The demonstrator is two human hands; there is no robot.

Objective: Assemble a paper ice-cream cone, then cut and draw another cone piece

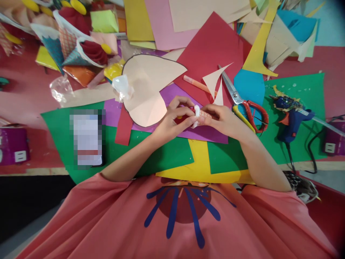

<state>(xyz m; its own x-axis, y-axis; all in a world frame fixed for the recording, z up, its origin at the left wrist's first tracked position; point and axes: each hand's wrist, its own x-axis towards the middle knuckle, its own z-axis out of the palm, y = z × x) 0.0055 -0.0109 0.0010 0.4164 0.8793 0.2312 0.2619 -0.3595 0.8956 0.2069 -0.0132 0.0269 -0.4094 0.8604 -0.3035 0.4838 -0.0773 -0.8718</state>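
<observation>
My left hand [175, 118] and my right hand [225, 120] are closed on one small craft ice cream cone [198, 114], held sideways above purple sheets. Its white rim shows between my fingertips. The left fingers wrap the red top, where a bit of yellow peeks out, and the right fingers pinch the orange-checked cone part; much of the piece is covered. Left of my hands lies a beige cut-out [145, 90] with a dark outline, and a lump of white clay in plastic [123, 87] rests on its edge. Scissors [242, 102] with red and yellow handles lie open-bladed beside my right hand.
Similar finished cones [71, 39] cluster at the upper left, near clay packets [104, 21]. A blue glue gun [292, 120] with its cord lies at the right. A phone [87, 140] is on the green sheet [61, 126]. Red foam sheets [212, 39] and scraps spread behind.
</observation>
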